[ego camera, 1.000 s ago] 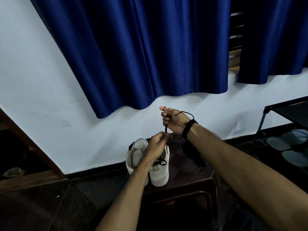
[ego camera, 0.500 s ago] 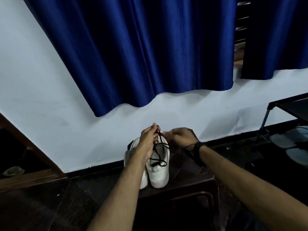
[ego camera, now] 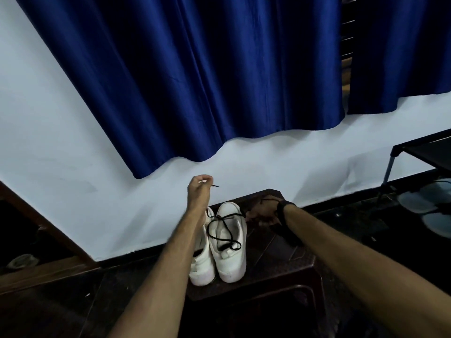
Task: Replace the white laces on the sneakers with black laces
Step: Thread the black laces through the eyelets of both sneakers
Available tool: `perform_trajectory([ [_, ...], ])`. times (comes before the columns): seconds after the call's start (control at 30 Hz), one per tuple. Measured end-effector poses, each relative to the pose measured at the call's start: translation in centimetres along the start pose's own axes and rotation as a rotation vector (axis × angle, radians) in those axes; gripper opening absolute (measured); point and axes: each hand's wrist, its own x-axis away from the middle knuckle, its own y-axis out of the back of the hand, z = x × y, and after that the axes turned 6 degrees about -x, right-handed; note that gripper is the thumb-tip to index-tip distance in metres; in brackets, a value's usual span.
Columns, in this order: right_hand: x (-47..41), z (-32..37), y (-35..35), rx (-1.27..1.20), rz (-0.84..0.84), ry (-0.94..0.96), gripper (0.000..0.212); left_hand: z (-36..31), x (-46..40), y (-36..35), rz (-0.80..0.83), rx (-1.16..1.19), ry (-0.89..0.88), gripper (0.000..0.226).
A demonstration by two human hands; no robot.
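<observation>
We saw two white sneakers (ego camera: 227, 242) side by side on a dark stool (ego camera: 280, 272), left hand (ego camera: 199, 191) raised, pinching the black lace (ego camera: 223, 230) tip, right hand (ego camera: 262, 212) gripping its other end beside the right shoe.

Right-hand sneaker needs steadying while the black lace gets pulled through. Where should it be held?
Hold the right sneaker at its toe cap, reaching in from the near side. The toe points at the camera and is bare, while the black lace crosses the eyelets further back.
</observation>
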Motion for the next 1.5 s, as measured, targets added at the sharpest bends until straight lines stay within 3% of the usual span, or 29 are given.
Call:
perform_trajectory([
  [0.1,-1.3,-0.2,-0.2,0.031,0.008,-0.008,0.029,0.4,0.0,1.1,-0.23,-0.147,-0.041,0.007],
  [0.13,-1.5,-0.4,-0.6,-0.062,0.072,-0.046,0.028,0.9,0.2,1.2,-0.197,-0.21,-0.061,0.006],
  [0.2,-1.8,-0.8,-2.1,-0.207,0.103,-0.019,0.027,1.9,0.7,0.9,0.034,-0.381,-0.096,0.005],
  [0.3,-3.2,-0.8,-3.3,-0.377,-0.071,0.267,0.031,3.5,1.3,0.2,0.28,-0.622,-0.118,0.003],
  [0.4,-3.2,1.0,-2.8,-0.622,-0.1,0.444,0.017,4.6,1.9,-0.1,0.338,-0.863,-0.13,0.014],
  [0.5,-4.0,1.6,-1.6,-0.592,-0.201,0.445,0.014,5.3,2.2,-0.5,0.306,-0.995,-0.181,0.039],
  [0.57,-4.5,0.8,-1.0,-0.531,-0.273,0.351,0.016,5.2,2.6,-1.1,0.297,-0.993,-0.169,0.05],
  [0.67,-3.9,-1.5,-1.2,-0.598,-0.249,0.255,0.016,5.3,2.4,-1.8,0.281,-0.996,-0.077,0.039],
  [0.73,-3.4,-3.0,-1.6,-0.725,-0.177,0.267,0.01,5.6,1.7,-2.0,0.292,-0.959,0.001,0.025],
  [0.8,-3.2,-4.2,-2.1,-0.782,-0.14,0.268,0.014,5.9,0.9,-2.1,0.324,-0.868,0.089,0.028],
  [0.97,-3.5,-5.5,-3.1,-0.793,-0.152,0.286,0.021,7.1,-0.4,-2.1,0.371,-0.626,0.15,0.009],
  [1.1,-4.1,-5.9,-4.3,-0.85,-0.158,0.318,0.017,8.4,-0.9,-2.8,0.389,-0.596,0.146,0.029],
  [1.23,-4.2,-6.2,-5.0,-0.917,-0.241,0.357,0.005,9.4,-1.0,-3.4,0.311,-0.56,0.128,0.018],
  [1.3,-4.2,-6.1,-5.1,-0.892,-0.263,0.386,0.008,10.0,-1.1,-3.6,0.262,-0.512,0.137,0.018],
  [1.37,-4.7,-6.0,-5.1,-0.837,-0.325,0.423,0.026,10.4,-1.2,-3.7,0.235,-0.492,0.123,0.019],
  [1.5,-5.5,-6.1,-4.8,-0.593,-0.393,0.506,0.011,10.6,-1.1,-3.7,0.191,-0.449,0.124,0.024],
])
